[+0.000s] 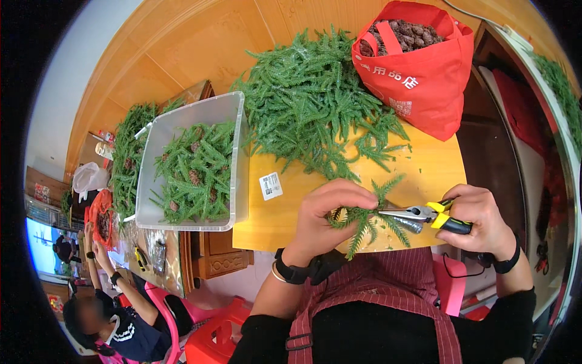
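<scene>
The left hand pinches a green sprig at the table's near edge; the right hand grips yellow-and-black pliers, tips at the sprig's middle; what they bite is hard to see; best keep the sprig still, fingers clear; a green pile lies beyond.

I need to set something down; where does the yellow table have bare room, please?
Left front of the table, between clear bin and left hand, around the white label; right edge, between red bag and right hand. Green sprigs crowd the back.
</scene>
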The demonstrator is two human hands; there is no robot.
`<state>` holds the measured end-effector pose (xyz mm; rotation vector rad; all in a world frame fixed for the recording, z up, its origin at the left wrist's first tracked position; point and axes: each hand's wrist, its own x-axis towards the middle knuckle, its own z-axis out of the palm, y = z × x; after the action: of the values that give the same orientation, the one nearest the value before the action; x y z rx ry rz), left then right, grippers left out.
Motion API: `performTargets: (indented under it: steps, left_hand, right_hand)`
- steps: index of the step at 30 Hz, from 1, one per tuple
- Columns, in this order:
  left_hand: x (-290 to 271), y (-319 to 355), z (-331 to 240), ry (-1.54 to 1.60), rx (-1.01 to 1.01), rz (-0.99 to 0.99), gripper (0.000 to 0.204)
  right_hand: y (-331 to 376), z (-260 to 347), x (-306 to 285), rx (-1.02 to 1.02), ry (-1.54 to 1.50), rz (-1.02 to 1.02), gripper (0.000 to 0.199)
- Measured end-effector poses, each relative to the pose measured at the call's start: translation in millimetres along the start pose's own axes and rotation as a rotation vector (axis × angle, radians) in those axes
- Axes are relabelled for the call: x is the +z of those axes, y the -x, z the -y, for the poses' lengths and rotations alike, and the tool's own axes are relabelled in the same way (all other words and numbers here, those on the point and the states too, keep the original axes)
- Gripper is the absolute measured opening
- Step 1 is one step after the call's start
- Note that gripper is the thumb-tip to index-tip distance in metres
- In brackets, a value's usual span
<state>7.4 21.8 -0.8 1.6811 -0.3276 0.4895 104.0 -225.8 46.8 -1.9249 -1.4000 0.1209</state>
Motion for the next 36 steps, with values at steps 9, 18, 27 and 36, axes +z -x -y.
performTargets:
  steps: [9,18,27,36]
  left_hand:
    - [-3.5,-5.0,-4.3,0.001,0.023,0.133,0.028]
    - [2.6,-5.7,-5.2,0.039,0.121,0.155,0.026]
    - [5.5,-12.5,-13.2,0.138,0.203,0.231,0.017]
    - [3.3,-10.6,-11.1,0.112,0.171,0.148,0.014]
  right_hand:
    - [-4.7,-6.3,-23.4,0.144,-0.177,0.387,0.036]
    - [-6.6,-21.2,-26.2,0.401,-0.681,0.777,0.022]
    - [-6.6,-24.7,-23.2,0.614,-1.080,0.987,0.034]
    - [3.8,-21.1,-7.6,0.678,-1.460,0.997,0.037]
